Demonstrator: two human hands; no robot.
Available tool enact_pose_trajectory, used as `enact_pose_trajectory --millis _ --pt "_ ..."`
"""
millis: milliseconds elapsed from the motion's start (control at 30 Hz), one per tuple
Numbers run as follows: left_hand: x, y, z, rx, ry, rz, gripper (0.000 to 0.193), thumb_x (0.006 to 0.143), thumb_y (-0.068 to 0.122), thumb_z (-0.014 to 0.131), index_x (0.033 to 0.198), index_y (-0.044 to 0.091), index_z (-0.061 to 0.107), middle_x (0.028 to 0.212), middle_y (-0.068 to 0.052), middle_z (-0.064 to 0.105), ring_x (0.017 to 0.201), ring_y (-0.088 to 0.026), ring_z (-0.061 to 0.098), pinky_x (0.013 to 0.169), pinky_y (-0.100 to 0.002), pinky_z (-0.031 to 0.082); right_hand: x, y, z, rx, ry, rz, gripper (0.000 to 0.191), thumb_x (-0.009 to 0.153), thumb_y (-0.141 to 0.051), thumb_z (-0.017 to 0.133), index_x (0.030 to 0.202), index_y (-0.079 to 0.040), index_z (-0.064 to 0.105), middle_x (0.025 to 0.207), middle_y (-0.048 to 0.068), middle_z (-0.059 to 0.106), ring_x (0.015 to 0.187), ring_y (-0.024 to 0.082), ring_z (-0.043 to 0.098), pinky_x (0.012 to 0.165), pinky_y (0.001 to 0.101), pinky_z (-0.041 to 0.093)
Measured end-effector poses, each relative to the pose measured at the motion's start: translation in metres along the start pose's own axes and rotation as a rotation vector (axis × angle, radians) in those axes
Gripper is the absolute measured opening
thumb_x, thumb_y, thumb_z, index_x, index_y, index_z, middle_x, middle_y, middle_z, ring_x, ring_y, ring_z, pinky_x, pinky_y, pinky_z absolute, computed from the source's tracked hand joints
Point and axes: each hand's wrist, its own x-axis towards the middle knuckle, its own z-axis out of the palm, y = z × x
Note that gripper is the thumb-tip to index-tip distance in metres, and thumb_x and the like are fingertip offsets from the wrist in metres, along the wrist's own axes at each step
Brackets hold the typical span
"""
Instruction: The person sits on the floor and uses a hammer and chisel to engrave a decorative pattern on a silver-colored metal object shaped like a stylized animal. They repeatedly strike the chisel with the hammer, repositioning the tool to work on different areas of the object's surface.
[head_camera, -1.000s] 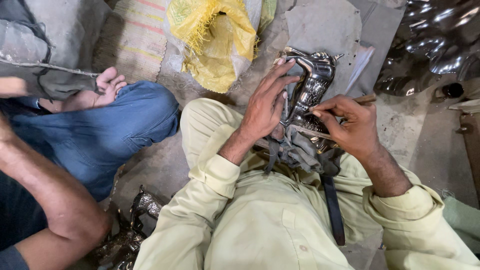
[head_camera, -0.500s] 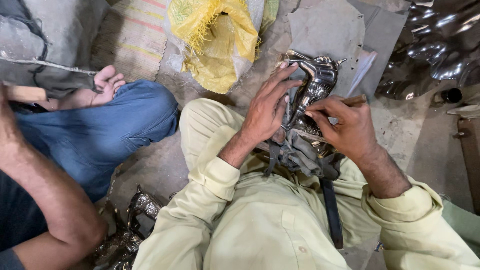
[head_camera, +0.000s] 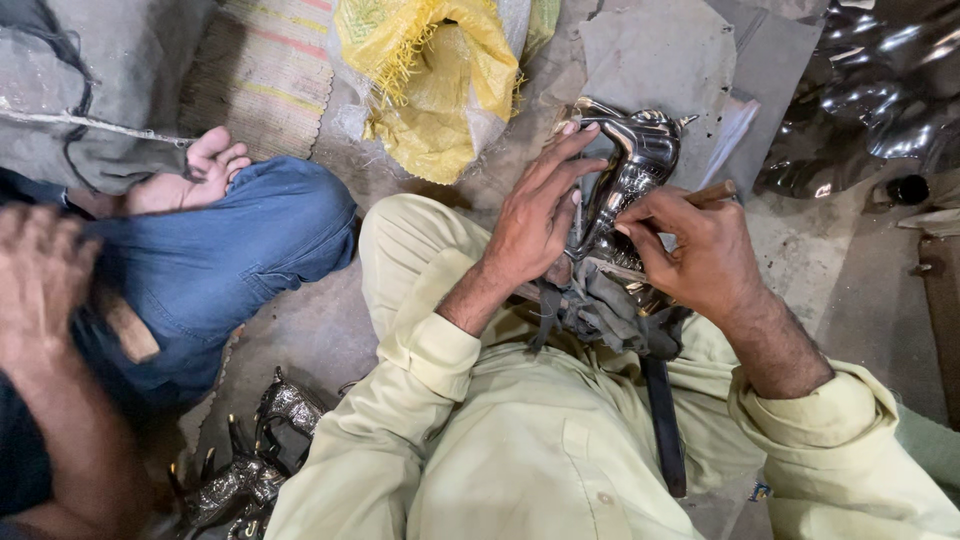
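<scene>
A shiny dark metal animal figurine (head_camera: 634, 170) stands on a grey cloth (head_camera: 610, 312) on my lap. My left hand (head_camera: 536, 212) rests against its left side, fingers spread up over it. My right hand (head_camera: 693, 245) pinches a thin tool with a wooden handle (head_camera: 715, 192), its tip against the figurine's engraved body. I wear a pale yellow-green shirt and trousers. A dark strap (head_camera: 664, 415) runs down over my lap.
A co-worker in blue jeans (head_camera: 215, 262) sits at left, a blurred hand (head_camera: 45, 280) gripping a wooden handle. More metal figurines (head_camera: 255, 465) lie on the floor at lower left. A yellow sack (head_camera: 437, 85), a woven mat (head_camera: 262, 70) and shiny metal pieces (head_camera: 880, 90) lie ahead.
My left fingers have straightened and spread higher over the figurine. The co-worker's hand at left has dropped lower with the wooden handle. My right hand stays at the figurine.
</scene>
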Motion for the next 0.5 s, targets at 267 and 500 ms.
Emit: enact_pose_trajectory --millis 267,500 --pt "-0.001 0.001 0.000 -0.004 0.007 -0.006 0.044 0.097 -0.007 0.053 0.138 0.009 0.060 0.163 -0.009 0.044 0.160 -0.033 0.033 0.133 -0.045 0.031 -0.004 -0.001 0.010 0.067 0.053 0.138 0.010 0.094 -0.007 0.078 0.102 -0.002 0.073 0.089 0.008 0.076 0.074 0.016 0.074 0.064 0.0292 0.059" --pt "-0.001 0.001 0.000 0.008 0.002 -0.002 0.043 0.098 -0.007 0.053 0.137 0.008 0.060 0.162 -0.009 0.044 0.160 -0.033 0.032 0.133 -0.045 0.030 -0.001 -0.001 0.002 0.001 -0.019 0.032 0.009 0.091 -0.004 0.078 0.098 -0.002 0.072 0.092 0.010 0.076 0.079 0.021 0.075 0.068 0.0336 0.058"
